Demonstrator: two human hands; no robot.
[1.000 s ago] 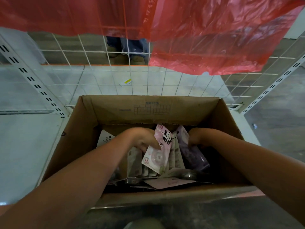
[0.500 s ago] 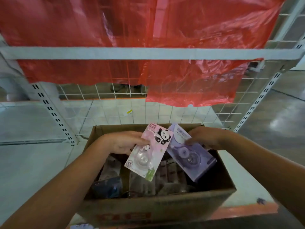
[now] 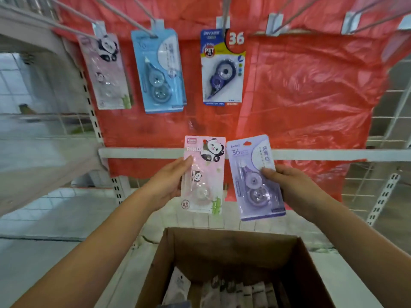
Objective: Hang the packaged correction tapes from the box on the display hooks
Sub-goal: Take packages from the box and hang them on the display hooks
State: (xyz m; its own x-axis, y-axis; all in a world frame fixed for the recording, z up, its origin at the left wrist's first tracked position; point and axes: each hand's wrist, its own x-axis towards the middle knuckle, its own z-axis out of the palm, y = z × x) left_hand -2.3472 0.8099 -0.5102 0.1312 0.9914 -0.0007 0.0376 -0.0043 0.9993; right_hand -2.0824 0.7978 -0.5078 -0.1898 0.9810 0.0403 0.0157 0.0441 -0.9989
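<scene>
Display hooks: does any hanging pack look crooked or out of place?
Yes. The panda pack on the left hook hangs tilted, its bottom swung right toward the blue pack. The "36" pack hangs roughly straight. The hooks to the right carry nothing.

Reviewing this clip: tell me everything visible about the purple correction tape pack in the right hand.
The purple correction tape pack is a lavender card with a clear blister holding a purple dispenser with round wheels. "36" is printed near its top beside a hang hole and a white panel of characters. It is held upright, tilted slightly, in the air above the cardboard box and below the hooks, not yet hung. The right hand grips its right edge, thumb on the front. It sits beside the pink panda pack, apparently apart.
</scene>
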